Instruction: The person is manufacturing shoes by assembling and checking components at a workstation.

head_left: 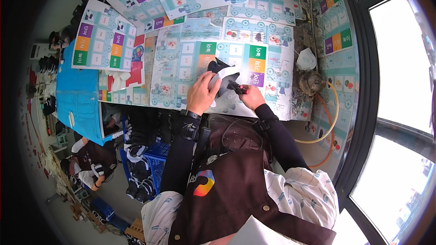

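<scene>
My left hand (202, 93) is closed on the near-left side of a black-and-white shoe (225, 71), fingers over its white edge. The shoe's dark opening faces my right hand (254, 98). That hand is wrapped round a small black tool with a red part (236, 88), which looks like a brush. The tool's dark end is at the opening of the shoe; whether it touches the lining I cannot tell. Both hands are just above the printed sheets (186, 59) that cover the worktable.
Loose printed boards (105, 34) lie at the back left beside a blue-covered surface (77, 95). A white mask-like cup (306, 59), a dirty round pot (310, 83) and a yellow hose (335, 118) are at the right, near the window. A blue rack (156, 159) holds shoes; a co-worker (93, 161) is at lower left.
</scene>
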`<state>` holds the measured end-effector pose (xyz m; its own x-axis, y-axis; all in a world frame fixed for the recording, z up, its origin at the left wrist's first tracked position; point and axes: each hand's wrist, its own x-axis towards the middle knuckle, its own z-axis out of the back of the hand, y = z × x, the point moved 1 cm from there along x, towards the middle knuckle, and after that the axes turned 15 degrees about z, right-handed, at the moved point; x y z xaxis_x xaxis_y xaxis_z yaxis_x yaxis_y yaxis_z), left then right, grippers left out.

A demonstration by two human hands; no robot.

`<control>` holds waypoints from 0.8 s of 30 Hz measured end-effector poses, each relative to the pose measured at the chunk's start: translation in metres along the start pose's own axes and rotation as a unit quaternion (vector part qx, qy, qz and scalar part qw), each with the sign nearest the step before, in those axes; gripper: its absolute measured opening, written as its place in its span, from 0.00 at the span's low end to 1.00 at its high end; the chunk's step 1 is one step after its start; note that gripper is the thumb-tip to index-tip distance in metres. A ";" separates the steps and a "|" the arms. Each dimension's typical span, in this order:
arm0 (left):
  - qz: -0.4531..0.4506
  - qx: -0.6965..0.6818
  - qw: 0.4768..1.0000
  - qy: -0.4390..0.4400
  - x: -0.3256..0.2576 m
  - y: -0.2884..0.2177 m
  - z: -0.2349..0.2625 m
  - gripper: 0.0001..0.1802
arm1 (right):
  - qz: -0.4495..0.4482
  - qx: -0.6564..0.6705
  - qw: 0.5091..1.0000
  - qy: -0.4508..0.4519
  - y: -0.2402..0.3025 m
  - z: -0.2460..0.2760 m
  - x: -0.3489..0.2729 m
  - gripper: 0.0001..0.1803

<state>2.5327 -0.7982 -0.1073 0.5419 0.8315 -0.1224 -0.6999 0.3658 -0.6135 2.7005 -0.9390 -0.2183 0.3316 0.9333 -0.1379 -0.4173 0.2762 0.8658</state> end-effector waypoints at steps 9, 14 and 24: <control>-0.019 -0.003 0.999 -0.032 -0.001 0.013 -0.006 0.23 | -0.012 0.006 1.000 0.011 0.003 0.003 -0.002 0.21; -0.018 -0.002 1.000 -0.022 -0.002 0.014 -0.006 0.23 | -0.001 0.033 0.998 0.057 0.004 0.003 -0.004 0.19; -0.013 0.002 1.000 -0.016 -0.006 0.017 -0.008 0.24 | 0.000 0.002 1.000 0.013 -0.004 0.001 -0.005 0.18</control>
<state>2.5216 -0.7999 -0.1226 0.5449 0.8346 -0.0813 -0.6874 0.3890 -0.6133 2.7011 -0.9450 -0.2202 0.3097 0.9390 -0.1499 -0.4142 0.2751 0.8676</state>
